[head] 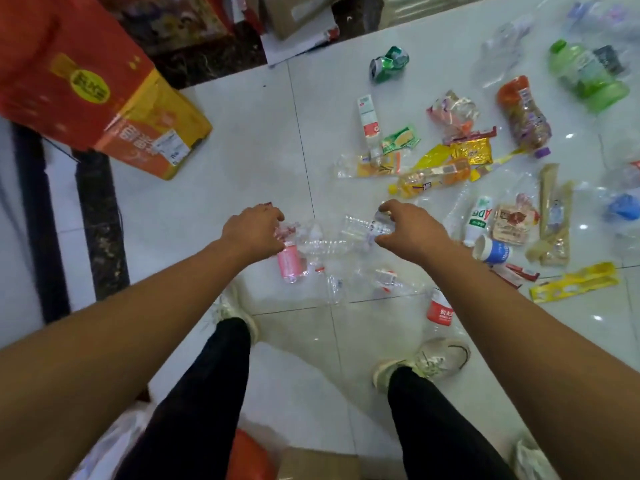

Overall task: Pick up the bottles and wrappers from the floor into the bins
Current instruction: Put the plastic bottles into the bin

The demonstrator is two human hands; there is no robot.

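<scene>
Tile floor (pixel 242 150) is a mess. Most of the wrappers (pixel 472 150) sit out past my right hand (pixel 408 230), and a big orange box (pixel 104 98) is way off beyond my left hand (pixel 254 230) (maybe a bin, can't say). What matters is the clear bottle (pixel 358 227): it lies sideways between my hands, long axis running hand to hand. My right fingers are curled round its labelled end, so right lifts it. My left fingers are curled on a crumpled bottle (pixel 291 233), with a pink bottle (pixel 290 265) just below that hand.
</scene>
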